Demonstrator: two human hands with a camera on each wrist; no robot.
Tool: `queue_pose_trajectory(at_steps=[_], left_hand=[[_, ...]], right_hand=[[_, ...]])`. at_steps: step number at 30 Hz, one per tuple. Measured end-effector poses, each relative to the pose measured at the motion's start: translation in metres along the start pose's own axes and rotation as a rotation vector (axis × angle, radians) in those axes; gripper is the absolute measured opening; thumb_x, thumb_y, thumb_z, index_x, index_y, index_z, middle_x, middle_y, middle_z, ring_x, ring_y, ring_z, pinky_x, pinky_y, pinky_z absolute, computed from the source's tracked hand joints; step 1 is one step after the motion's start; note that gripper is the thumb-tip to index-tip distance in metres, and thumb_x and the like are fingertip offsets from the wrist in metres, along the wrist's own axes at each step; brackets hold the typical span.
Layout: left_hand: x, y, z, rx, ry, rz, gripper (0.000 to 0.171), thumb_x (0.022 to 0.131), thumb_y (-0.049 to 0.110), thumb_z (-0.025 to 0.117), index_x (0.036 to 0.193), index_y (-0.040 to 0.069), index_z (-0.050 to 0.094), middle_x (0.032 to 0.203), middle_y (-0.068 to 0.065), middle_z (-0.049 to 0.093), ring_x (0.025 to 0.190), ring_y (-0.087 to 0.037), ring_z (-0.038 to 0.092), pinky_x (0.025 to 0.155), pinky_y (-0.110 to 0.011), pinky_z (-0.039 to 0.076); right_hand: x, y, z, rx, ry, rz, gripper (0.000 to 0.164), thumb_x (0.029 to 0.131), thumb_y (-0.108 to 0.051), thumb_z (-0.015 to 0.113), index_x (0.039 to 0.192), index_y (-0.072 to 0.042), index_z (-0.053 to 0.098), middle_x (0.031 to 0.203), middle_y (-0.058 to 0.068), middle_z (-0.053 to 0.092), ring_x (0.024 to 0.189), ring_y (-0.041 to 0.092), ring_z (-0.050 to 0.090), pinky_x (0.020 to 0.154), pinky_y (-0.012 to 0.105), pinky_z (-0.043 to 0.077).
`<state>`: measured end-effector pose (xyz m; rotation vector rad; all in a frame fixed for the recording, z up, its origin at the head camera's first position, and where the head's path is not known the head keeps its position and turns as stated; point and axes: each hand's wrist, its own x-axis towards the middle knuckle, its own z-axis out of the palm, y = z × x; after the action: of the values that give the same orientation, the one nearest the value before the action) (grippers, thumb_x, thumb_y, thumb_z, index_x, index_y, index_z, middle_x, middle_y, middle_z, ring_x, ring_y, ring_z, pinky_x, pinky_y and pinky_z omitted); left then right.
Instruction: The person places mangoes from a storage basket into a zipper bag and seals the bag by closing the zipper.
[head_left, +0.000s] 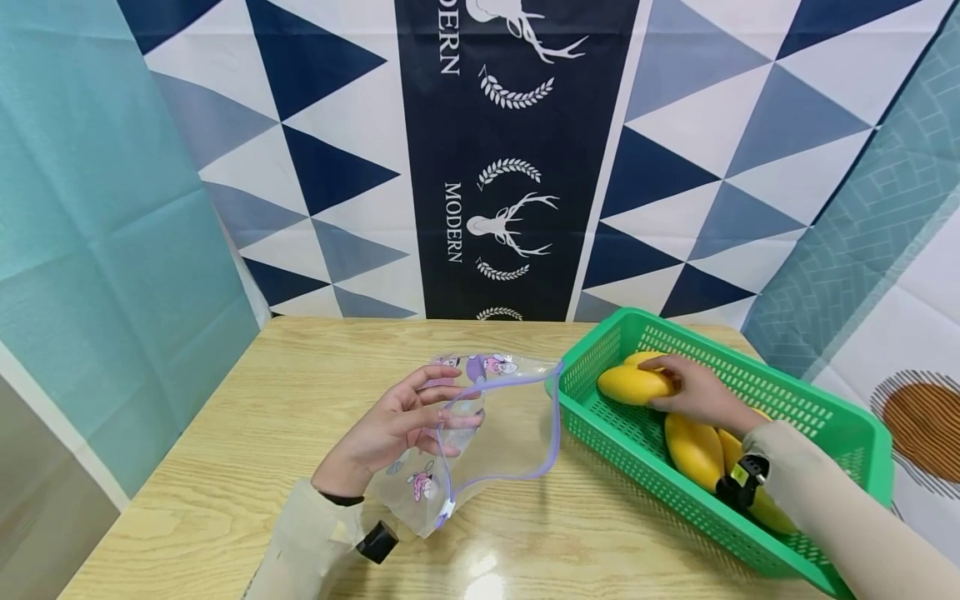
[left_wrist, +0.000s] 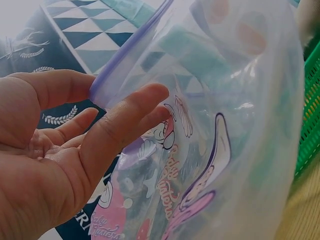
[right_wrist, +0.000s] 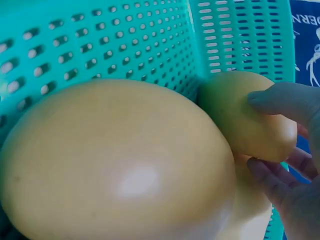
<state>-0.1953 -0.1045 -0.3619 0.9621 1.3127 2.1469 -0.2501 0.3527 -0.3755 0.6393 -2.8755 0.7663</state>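
A clear slider zip bag (head_left: pixel 501 446) with a purple rim and pink cartoon prints gapes open on the table's middle. My left hand (head_left: pixel 401 417) holds it at the left side of its mouth, fingers spread on either side of the rim; in the left wrist view one fingertip meets the purple edge. To the right, my right hand (head_left: pixel 701 392) reaches into a green basket and grips a yellow mango (head_left: pixel 633 386) at the far end. The right wrist view shows the thumb and fingers around that mango (right_wrist: pixel 240 115). A larger-looking mango (right_wrist: pixel 120 160) fills the foreground there.
The green perforated basket (head_left: pixel 652 492) stands slantwise along the right of the wooden table (head_left: pixel 247 467). More mangoes (head_left: pixel 693 450) lie in it under my right forearm, partly hidden. A patterned cloth (head_left: pixel 337 158) hangs behind the table.
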Motion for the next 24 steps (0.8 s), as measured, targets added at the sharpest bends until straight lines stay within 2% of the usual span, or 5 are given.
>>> queue_pose_trajectory(at_steps=[4, 9, 12, 19, 24], left_hand=[[0.0002, -0.0002, 0.0004, 0.002, -0.002, -0.003, 0.042, 0.101, -0.003, 0.047, 0.140, 0.013, 0.045, 0.135, -0.008, 0.057, 0.117, -0.030, 0.063, 0.075, -0.037, 0.061], [0.0004, -0.0012, 0.0001, 0.006, -0.004, -0.007, 0.041, 0.101, -0.001, 0.049, 0.140, 0.013, 0.045, 0.135, -0.007, 0.058, 0.117, -0.030, 0.063, 0.075, -0.038, 0.061], [0.0006, -0.0022, -0.0003, 0.006, -0.008, -0.008, 0.041, 0.101, -0.001, 0.049, 0.140, 0.012, 0.045, 0.135, -0.007, 0.058, 0.117, -0.030, 0.063, 0.075, -0.038, 0.061], [0.0004, -0.0032, -0.0006, 0.009, -0.013, -0.009, 0.042, 0.102, -0.003, 0.047, 0.140, 0.013, 0.044, 0.135, -0.007, 0.058, 0.117, -0.029, 0.063, 0.075, -0.038, 0.061], [0.0006, -0.0023, 0.0002, 0.014, -0.009, -0.011, 0.042, 0.101, -0.003, 0.048, 0.139, 0.015, 0.046, 0.135, -0.007, 0.057, 0.117, -0.029, 0.063, 0.074, -0.037, 0.061]], right_hand=[[-0.0004, 0.0034, -0.0013, 0.056, 0.019, 0.016, 0.048, 0.085, -0.007, 0.077, 0.128, 0.005, 0.059, 0.121, 0.024, 0.059, 0.105, 0.039, 0.060, 0.088, 0.054, 0.054], [0.0002, 0.0016, -0.0031, 0.072, 0.008, 0.039, 0.048, 0.089, -0.013, 0.075, 0.130, 0.005, 0.057, 0.122, 0.024, 0.059, 0.105, 0.037, 0.061, 0.087, 0.047, 0.055], [0.0011, -0.0007, -0.0039, 0.079, 0.000, 0.057, 0.049, 0.090, -0.015, 0.074, 0.131, 0.005, 0.056, 0.124, 0.024, 0.059, 0.105, 0.037, 0.061, 0.087, 0.048, 0.054], [0.0030, -0.0025, -0.0035, 0.087, 0.000, 0.076, 0.050, 0.090, -0.018, 0.074, 0.131, 0.005, 0.057, 0.124, 0.024, 0.059, 0.104, 0.036, 0.061, 0.087, 0.047, 0.054], [0.0025, -0.0017, -0.0039, 0.082, 0.023, 0.055, 0.047, 0.088, -0.016, 0.076, 0.128, 0.004, 0.060, 0.123, 0.024, 0.060, 0.102, 0.035, 0.061, 0.084, 0.045, 0.056]])
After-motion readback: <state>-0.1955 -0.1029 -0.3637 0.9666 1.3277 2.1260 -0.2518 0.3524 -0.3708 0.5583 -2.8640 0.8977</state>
